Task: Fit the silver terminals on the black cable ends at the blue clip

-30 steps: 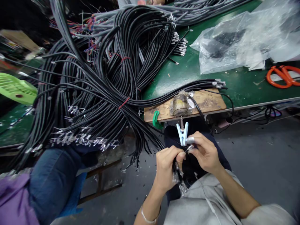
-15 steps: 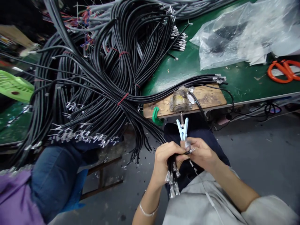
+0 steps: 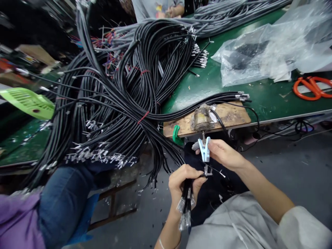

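My left hand is closed around a bundle of black cables, their stripped silvery ends hanging below the palm. From between its thumb and forefinger one cable end with pale wire strands points right. Above it, a light blue clothespin stands at the metal shaft of a small motor. My right hand pinches this clothespin, thumb on its right side and a grey-covered fingertip showing at its left. The motor is fixed on a wooden board at the table edge.
Large bundles of black cable cover the left of the green table. Orange-handled scissors, a clear plastic bag and a green clamp are nearby. A person in purple sits at left; another person's hands work opposite.
My right hand has moved up from the cable end and taken hold of the clothespin. My left hand has lowered slightly with its cables. The view has shifted, showing the person opposite.
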Available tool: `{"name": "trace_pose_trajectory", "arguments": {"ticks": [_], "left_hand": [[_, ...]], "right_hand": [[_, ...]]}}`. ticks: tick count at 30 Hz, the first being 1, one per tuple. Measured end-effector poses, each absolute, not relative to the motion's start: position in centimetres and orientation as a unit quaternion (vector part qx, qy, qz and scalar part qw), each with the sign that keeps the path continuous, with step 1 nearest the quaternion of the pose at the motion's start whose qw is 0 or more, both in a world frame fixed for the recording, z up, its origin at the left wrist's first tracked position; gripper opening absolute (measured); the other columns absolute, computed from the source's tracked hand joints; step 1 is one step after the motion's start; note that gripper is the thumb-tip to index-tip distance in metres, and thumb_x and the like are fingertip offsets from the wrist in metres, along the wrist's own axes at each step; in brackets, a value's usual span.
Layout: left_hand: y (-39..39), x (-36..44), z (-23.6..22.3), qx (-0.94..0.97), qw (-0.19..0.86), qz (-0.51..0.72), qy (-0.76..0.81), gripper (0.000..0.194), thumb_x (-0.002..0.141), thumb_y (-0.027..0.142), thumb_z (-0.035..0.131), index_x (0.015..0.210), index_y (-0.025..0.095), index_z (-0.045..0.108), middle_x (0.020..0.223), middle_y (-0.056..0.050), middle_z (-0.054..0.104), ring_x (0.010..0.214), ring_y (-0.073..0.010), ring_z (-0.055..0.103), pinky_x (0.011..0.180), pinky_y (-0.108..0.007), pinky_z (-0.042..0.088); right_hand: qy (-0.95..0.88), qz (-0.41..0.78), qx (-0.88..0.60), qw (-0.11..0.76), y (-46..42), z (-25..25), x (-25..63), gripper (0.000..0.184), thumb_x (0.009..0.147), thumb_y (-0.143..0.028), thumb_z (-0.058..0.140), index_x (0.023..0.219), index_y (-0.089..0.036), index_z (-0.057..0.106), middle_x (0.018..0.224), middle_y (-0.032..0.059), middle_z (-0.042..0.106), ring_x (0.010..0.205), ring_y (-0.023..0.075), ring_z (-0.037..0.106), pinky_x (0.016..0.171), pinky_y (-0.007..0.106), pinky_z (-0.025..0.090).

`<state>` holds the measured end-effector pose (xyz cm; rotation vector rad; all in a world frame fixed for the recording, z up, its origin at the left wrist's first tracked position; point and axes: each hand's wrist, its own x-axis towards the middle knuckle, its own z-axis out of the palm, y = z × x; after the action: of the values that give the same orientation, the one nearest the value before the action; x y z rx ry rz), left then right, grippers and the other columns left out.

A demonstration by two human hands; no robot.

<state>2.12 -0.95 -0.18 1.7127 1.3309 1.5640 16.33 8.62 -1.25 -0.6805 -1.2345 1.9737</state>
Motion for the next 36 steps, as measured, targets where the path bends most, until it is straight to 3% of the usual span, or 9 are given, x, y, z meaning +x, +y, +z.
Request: {"name": "trace_pose_trajectory", "arguments": {"ticks": [4, 10, 13, 15, 17, 21, 26, 30, 36], "left_hand": [[-0.9, 2.7, 0.0, 0.575, 0.221, 0.595, 0.517, 0.005, 0.078, 0.018, 0.072, 0.076, 0.018, 0.068, 0.064, 0.000, 0.064, 0.058, -0.0115, 0.057, 0.056, -0.022, 0.045], [-1.7, 1.8, -0.2, 0.625, 0.226, 0.505, 0.551, 0.011, 0.085, 0.016, 0.060, 0.074, 0.016, 0.062, 0.062, 0.000, 0.058, 0.055, -0.0110, 0.052, 0.053, -0.023, 0.038], [-2.0, 1.5, -0.6, 0.666, 0.201, 0.451, 0.558, 0.013, 0.087, 0.014, 0.056, 0.074, 0.016, 0.059, 0.062, 0.000, 0.056, 0.055, -0.0108, 0.050, 0.055, -0.024, 0.037], [-2.0, 1.3, -0.8, 0.682, 0.180, 0.434, 0.561, 0.015, 0.088, 0.014, 0.054, 0.074, 0.016, 0.058, 0.061, 0.001, 0.053, 0.053, -0.0105, 0.048, 0.055, -0.024, 0.035], [-1.9, 1.0, -0.5, 0.700, 0.186, 0.401, 0.562, 0.019, 0.090, 0.014, 0.052, 0.072, 0.016, 0.057, 0.059, 0.001, 0.051, 0.052, -0.0101, 0.046, 0.054, -0.024, 0.033], [-1.1, -0.1, 0.9, 0.761, 0.278, 0.346, 0.473, 0.033, 0.097, 0.028, 0.046, 0.069, 0.016, 0.057, 0.055, 0.001, 0.052, 0.048, -0.0095, 0.047, 0.053, -0.025, 0.032], [-0.4, -0.2, 1.3, 0.753, 0.291, 0.413, 0.421, 0.027, 0.093, 0.037, 0.054, 0.080, 0.016, 0.064, 0.062, -0.002, 0.061, 0.054, -0.0117, 0.057, 0.054, -0.024, 0.040], [-0.5, 0.8, 0.6, 0.727, 0.270, 0.429, 0.463, 0.012, 0.089, 0.023, 0.062, 0.079, 0.016, 0.064, 0.066, -0.002, 0.063, 0.058, -0.0121, 0.059, 0.057, -0.023, 0.044], [-0.5, 1.6, 0.4, 0.701, 0.231, 0.473, 0.480, 0.008, 0.081, 0.012, 0.065, 0.074, 0.016, 0.062, 0.062, 0.000, 0.061, 0.053, -0.0105, 0.055, 0.053, -0.022, 0.042]], "right_hand": [[-0.382, 0.802, -0.243, 0.391, 8.3, -2.1, 14.9, 0.050, 0.077, -0.064, 0.063, 0.077, -0.014, 0.071, 0.069, 0.0035, 0.060, 0.058, 0.0117, 0.049, 0.056, 0.025, 0.041], [-0.611, 0.647, -0.228, 0.395, 5.8, -2.8, 16.9, 0.061, 0.074, -0.067, 0.061, 0.104, -0.015, 0.071, 0.088, 0.0086, 0.066, 0.075, 0.0185, 0.058, 0.067, 0.029, 0.047], [-0.669, 0.527, -0.233, 0.470, 3.8, -3.0, 16.6, 0.040, 0.084, -0.048, 0.064, 0.109, -0.017, 0.069, 0.089, 0.0092, 0.067, 0.081, 0.0200, 0.060, 0.071, 0.031, 0.048], [-0.688, 0.424, -0.255, 0.530, 3.1, -3.0, 16.2, 0.019, 0.092, -0.028, 0.057, 0.097, -0.016, 0.071, 0.079, 0.0082, 0.067, 0.073, 0.0181, 0.057, 0.068, 0.031, 0.046], [-0.710, 0.360, -0.269, 0.542, 3.0, -3.0, 16.1, 0.019, 0.092, -0.020, 0.055, 0.080, -0.016, 0.070, 0.068, 0.0068, 0.064, 0.064, 0.0166, 0.051, 0.062, 0.031, 0.041], [-0.660, 0.564, -0.164, 0.468, 3.4, -3.4, 16.3, 0.031, 0.089, -0.034, 0.062, 0.063, -0.016, 0.066, 0.056, 0.0031, 0.058, 0.055, 0.0133, 0.049, 0.055, 0.028, 0.038], [-0.313, 0.872, -0.126, 0.354, 2.9, -4.5, 15.1, 0.047, 0.072, -0.057, 0.071, 0.053, -0.015, 0.061, 0.044, -0.0026, 0.050, 0.032, 0.0063, 0.039, 0.032, 0.020, 0.029], [-0.307, 0.875, -0.225, 0.299, 4.1, -4.5, 15.5, 0.038, 0.064, -0.043, 0.076, 0.045, -0.013, 0.061, 0.038, -0.0023, 0.051, 0.028, 0.0042, 0.035, 0.028, 0.017, 0.021], [-0.295, 0.820, -0.295, 0.391, 7.8, -3.0, 16.7, 0.036, 0.069, -0.043, 0.076, 0.057, -0.011, 0.066, 0.044, -0.0038, 0.050, 0.039, 0.0032, 0.036, 0.038, 0.016, 0.025]]}}
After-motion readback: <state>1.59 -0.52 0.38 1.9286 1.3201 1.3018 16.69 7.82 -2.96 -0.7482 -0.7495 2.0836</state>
